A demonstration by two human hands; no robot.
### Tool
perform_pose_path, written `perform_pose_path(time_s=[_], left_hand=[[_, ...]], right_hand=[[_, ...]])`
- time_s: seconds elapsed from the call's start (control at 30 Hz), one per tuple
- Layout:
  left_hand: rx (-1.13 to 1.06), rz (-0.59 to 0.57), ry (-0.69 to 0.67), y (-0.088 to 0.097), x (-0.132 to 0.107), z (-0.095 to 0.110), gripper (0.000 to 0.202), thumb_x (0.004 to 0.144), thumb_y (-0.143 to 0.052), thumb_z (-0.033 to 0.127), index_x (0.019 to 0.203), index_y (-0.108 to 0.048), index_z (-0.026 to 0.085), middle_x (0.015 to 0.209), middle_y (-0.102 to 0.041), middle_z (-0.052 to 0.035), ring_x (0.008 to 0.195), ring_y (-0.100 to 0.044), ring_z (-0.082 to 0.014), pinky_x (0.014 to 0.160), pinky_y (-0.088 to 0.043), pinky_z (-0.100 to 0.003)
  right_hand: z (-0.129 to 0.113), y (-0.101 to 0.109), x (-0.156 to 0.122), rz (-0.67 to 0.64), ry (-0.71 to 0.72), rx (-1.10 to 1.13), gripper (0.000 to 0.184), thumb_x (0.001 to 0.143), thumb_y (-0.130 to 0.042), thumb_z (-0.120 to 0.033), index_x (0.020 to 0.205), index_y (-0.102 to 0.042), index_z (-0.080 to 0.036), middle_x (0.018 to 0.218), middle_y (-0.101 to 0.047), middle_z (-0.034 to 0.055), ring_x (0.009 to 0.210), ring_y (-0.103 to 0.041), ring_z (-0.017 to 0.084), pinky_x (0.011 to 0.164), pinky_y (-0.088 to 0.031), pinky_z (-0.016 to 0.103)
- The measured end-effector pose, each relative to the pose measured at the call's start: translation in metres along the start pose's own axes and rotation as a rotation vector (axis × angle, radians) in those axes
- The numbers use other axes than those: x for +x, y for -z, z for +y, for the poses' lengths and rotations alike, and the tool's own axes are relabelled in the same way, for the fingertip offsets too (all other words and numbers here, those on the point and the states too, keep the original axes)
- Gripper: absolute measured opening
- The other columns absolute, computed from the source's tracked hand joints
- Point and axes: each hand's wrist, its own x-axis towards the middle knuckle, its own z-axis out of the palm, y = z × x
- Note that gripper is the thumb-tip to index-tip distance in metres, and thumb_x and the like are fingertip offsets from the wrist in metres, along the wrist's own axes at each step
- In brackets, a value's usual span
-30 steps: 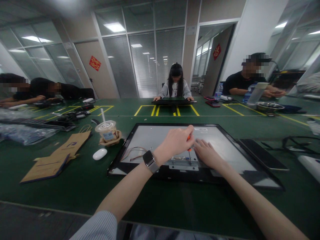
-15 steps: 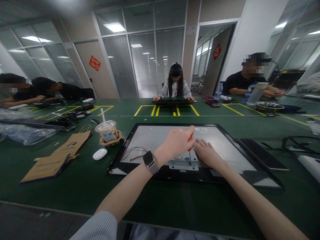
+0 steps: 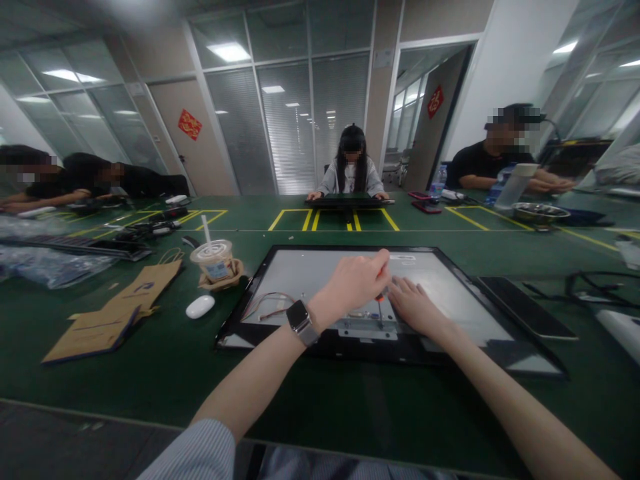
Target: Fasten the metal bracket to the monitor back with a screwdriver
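My left hand point(image 3: 356, 281), with a watch point(image 3: 299, 317) on its wrist, is closed round the orange handle of a screwdriver point(image 3: 381, 299). The shaft points down at a metal bracket point(image 3: 367, 331) near the front edge of a flat display panel point(image 3: 295, 267). This panel has a grey back and a black frame, and lies on the green table. My right hand point(image 3: 416, 303) rests flat on the panel just right of the screwdriver, fingers stretched out. Thin wires point(image 3: 267, 303) lie on the panel's left part. The screwdriver's tip is too small to make out clearly.
Left of the panel stand a drink cup point(image 3: 214, 260) with a straw, a white mouse point(image 3: 200, 307) and a brown paper bag point(image 3: 115, 303). To the right lie a black slab point(image 3: 523, 307) and cables point(image 3: 595, 287). Across the table a person point(image 3: 351, 167) holds another panel.
Almost nothing differs. My left hand stays on the screwdriver in the same place, and my right hand remains flat on the panel. The view has shifted very slightly.
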Motion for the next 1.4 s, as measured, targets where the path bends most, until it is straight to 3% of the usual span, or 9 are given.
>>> perform_pose_path(time_s=[0.53, 1.4], left_hand=[[-0.105, 0.057, 0.036, -0.014, 0.002, -0.012, 0.017, 0.099, -0.041, 0.028, 0.104, -0.054, 0.019, 0.075, -0.065, -0.0014, 0.062, -0.057, -0.0147, 0.056, -0.028, -0.029], [-0.113, 0.044, 0.038, -0.011, 0.001, -0.011, 0.017, 0.099, -0.040, 0.028, 0.103, -0.054, 0.019, 0.075, -0.064, -0.0013, 0.061, -0.055, -0.0142, 0.055, -0.028, -0.030]], right_hand=[[0.000, 0.002, -0.001, 0.006, 0.013, -0.014, 0.050, 0.102, -0.029, -0.023, 0.148, -0.048, -0.015, 0.148, -0.050, 0.0223, 0.134, -0.047, 0.037, 0.104, -0.042, 0.054], [0.000, 0.001, 0.000, -0.007, 0.006, -0.014, 0.051, 0.102, -0.026, -0.023, 0.147, -0.048, -0.015, 0.150, -0.049, 0.0225, 0.135, -0.047, 0.037, 0.105, -0.041, 0.056]])
